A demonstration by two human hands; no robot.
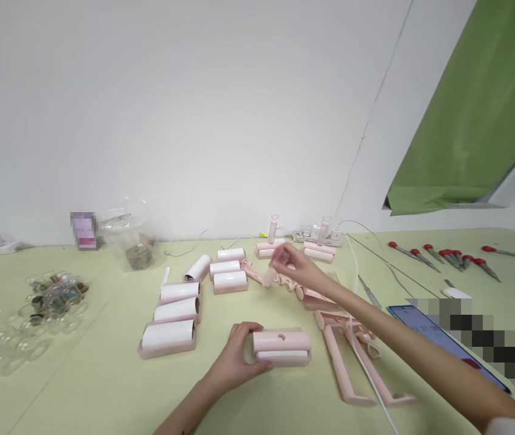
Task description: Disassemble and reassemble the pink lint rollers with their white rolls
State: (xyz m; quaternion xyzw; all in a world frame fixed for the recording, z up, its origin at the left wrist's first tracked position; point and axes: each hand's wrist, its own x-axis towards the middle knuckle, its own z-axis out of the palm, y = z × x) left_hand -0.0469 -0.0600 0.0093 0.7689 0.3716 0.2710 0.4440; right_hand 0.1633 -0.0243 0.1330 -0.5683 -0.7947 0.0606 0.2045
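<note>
My left hand (236, 361) grips the left end of a pink case with a white roll (281, 349), resting on the table in front of me. A round hole shows in the top of its pink cover. Beyond it, my raised right hand (294, 266) pinches a small pale pink, partly see-through piece (270, 275), blurred by motion. Behind that hand stand two pink cases (318, 252), each with an upright pink stem. Other white rolls in pink trays (169, 336) lie left of centre. Loose pink curved parts (339, 362) lie to the right, partly under my right forearm.
Clear domes (10, 338) and small parts in a heap (55, 296) lie at the left. A plastic tub (137, 251) stands behind. Red-handled tools (454, 257), a phone (443, 344) and a white cable (369, 374) are on the right.
</note>
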